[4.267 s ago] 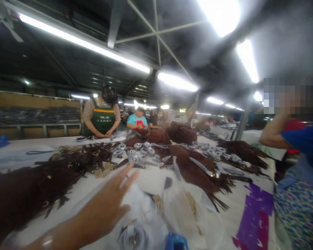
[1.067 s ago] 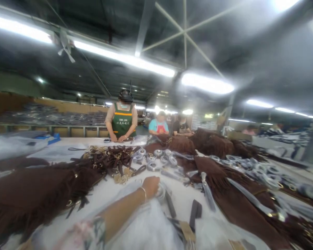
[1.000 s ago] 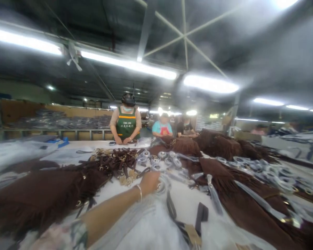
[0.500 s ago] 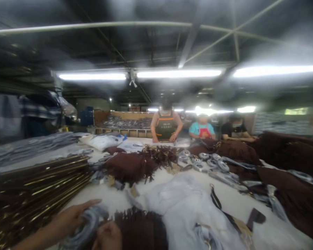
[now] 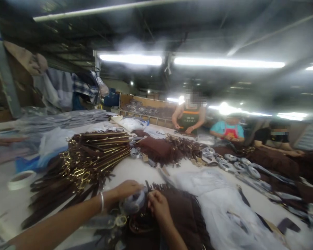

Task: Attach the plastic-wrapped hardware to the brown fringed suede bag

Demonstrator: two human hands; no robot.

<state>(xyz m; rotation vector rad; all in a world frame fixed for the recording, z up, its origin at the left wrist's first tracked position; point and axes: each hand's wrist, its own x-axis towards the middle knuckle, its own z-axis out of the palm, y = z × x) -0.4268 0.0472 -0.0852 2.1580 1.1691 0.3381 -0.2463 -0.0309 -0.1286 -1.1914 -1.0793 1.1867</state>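
Observation:
My left hand (image 5: 125, 190) is closed on a grey wrapped coil of strap (image 5: 134, 202) near the bottom middle; a bracelet circles the wrist. My right hand (image 5: 159, 206) is curled, its fingertips pinching at the same coil. Both hands rest over a dark brown fringed suede bag (image 5: 184, 215) lying in front of me. Gold rings (image 5: 121, 219) of the bag's fittings lie just below the coil.
A fanned stack of brown straps with gold hardware (image 5: 94, 152) lies left. White plastic bags (image 5: 219, 198), more grey coils (image 5: 231, 163) and brown bags (image 5: 159, 149) cover the white table. A tape roll (image 5: 21, 178) sits far left. Three workers (image 5: 189, 118) stand across.
My view has swung left and down. My left hand took a grey coil from the table's middle and brought it back to the brown bag, where my right hand joined it.

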